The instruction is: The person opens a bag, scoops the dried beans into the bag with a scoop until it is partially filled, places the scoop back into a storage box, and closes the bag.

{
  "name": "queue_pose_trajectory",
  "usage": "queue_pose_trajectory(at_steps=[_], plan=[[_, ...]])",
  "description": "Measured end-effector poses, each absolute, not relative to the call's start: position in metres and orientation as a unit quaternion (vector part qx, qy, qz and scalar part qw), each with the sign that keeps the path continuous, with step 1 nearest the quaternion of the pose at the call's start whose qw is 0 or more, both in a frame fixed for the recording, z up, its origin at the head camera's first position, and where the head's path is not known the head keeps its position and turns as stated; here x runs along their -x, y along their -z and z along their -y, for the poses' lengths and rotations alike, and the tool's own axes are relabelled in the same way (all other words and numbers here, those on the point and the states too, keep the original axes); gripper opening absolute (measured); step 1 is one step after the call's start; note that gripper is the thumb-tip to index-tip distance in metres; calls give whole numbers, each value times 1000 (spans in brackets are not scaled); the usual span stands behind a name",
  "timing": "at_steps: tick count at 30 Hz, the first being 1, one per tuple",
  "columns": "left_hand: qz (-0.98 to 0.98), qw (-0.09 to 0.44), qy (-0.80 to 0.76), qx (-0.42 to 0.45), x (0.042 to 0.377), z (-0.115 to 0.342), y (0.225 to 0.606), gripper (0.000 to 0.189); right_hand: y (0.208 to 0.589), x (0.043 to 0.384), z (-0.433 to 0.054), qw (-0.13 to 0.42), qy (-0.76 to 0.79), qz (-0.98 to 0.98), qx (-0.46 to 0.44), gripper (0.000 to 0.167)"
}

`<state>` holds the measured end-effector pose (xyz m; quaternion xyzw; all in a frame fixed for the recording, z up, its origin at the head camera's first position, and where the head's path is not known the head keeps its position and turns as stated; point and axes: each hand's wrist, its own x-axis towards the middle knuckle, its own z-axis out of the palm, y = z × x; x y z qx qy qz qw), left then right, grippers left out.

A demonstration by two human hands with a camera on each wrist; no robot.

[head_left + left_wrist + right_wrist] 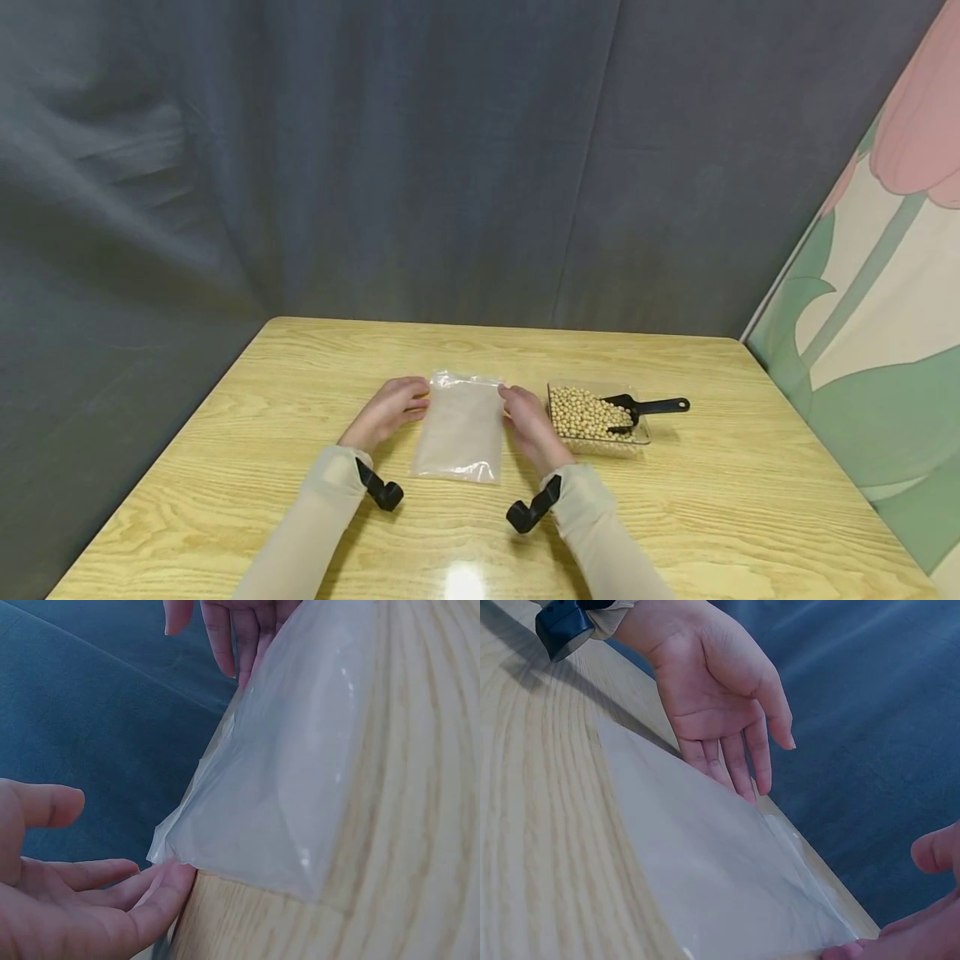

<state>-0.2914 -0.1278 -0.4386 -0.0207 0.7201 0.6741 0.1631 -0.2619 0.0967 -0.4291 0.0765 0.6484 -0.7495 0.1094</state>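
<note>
A clear plastic bag [459, 429] lies flat on the wooden table between the two hands. At its left edge is my left hand [393, 404], thumb raised apart from the fingers. In the left wrist view the fingertips [171, 889] touch a corner of the bag [277, 765]. My right hand [531, 421] is by the upper right edge of the bag. The right wrist view shows its fingers [919, 937] at the bag's corner, with the thumb [935, 850] held away. Neither thumb closes on the film.
Right of the right hand stands a clear rectangular container [641, 436] of soybeans [583, 414]. A black scoop [652, 407] rests in the beans, its handle over the right rim. Behind the wooden table [300, 358] hangs a dark curtain [420, 167].
</note>
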Motion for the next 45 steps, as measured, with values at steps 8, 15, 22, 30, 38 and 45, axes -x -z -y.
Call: queue_pose_trajectory(at_steps=[8, 15, 22, 30, 38, 45], plan=[[-729, 150, -667, 15, 290, 126, 440, 47, 432, 260, -95, 97, 764, -633, -76, 59], [-737, 137, -662, -1, 291, 126, 441, 50, 429, 258, -95, 96, 763, -635, -74, 58], [-750, 119, -651, -2, 293, 128, 439, 49, 429, 260, -93, 80, 758, -643, -69, 56], [-756, 93, -648, -4, 292, 127, 434, 45, 429, 263, -91, 58, 758, -648, -46, 55], [-763, 53, -644, 5, 288, 124, 425, 38, 425, 264, -93, 39, 750, -660, -37, 53], [-763, 32, -646, 9, 286, 121, 420, 32, 423, 263, -94, 9, 732, -681, -35, 50]])
